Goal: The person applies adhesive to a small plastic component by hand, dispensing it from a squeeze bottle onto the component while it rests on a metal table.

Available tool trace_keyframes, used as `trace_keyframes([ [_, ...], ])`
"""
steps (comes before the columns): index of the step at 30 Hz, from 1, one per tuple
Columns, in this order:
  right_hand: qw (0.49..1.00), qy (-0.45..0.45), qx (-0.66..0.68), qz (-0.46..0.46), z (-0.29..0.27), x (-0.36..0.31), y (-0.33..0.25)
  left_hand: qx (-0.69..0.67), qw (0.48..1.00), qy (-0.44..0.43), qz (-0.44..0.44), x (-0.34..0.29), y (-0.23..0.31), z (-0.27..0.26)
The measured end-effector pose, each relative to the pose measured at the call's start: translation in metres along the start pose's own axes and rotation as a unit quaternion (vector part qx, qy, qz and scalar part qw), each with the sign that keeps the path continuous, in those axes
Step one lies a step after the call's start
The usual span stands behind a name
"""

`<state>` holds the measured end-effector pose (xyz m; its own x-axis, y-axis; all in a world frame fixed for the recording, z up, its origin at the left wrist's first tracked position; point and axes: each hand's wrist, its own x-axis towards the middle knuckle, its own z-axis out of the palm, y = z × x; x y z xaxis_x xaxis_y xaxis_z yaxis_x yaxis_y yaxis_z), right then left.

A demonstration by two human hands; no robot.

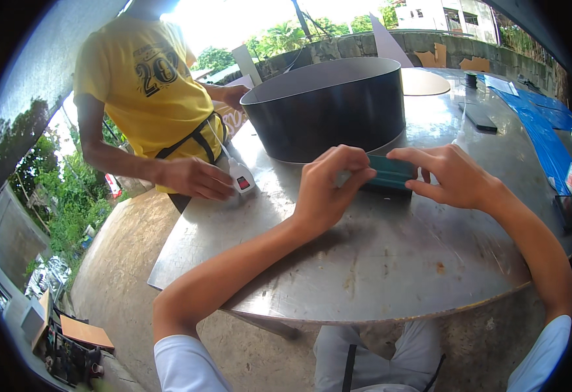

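Observation:
A small flat teal piece [390, 171] with a dark lower edge stands on the metal table, just in front of a large black oval band [328, 108]. At its left end is my left hand [333, 184], thumb and fingers closed together in a pinch. My right hand [449, 175] grips the right end, with the index finger along the top and the thumb lower down. The fingers partly cover both ends, and its exact kind does not show. The band stands on edge, open at the top, with a pale grey inside.
Across the table, a person in a yellow shirt [145, 78] has one hand near a white extension socket [241, 176] and the other at the band. A dark phone-like slab [480, 117], a black spool [471, 80] and blue sheeting [547, 130] lie toward the right.

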<state>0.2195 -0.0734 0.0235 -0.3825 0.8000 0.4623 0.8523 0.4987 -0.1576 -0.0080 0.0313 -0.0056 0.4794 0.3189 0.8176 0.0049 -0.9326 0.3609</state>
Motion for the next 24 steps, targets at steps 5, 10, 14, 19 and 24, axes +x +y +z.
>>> trace_keyframes([
  [5,1.0,0.008,-0.006,-0.011,0.005,0.001,0.002,-0.012,0.997,-0.064,-0.042,-0.002,0.006,-0.002],
  [10,1.0,0.015,-0.005,-0.015,0.005,-0.001,0.005,-0.233,0.944,-0.085,-0.217,0.002,-0.001,0.002],
  [14,0.999,0.027,-0.002,-0.024,0.005,-0.001,0.006,-0.285,0.925,-0.083,-0.237,0.004,-0.009,-0.003],
  [19,0.998,0.049,0.006,-0.045,0.01,-0.002,0.013,-0.349,0.893,-0.105,-0.265,0.007,-0.007,-0.005],
  [24,0.983,0.105,0.008,-0.147,0.015,0.0,0.015,-0.399,0.861,-0.148,-0.279,0.005,0.002,-0.004],
])
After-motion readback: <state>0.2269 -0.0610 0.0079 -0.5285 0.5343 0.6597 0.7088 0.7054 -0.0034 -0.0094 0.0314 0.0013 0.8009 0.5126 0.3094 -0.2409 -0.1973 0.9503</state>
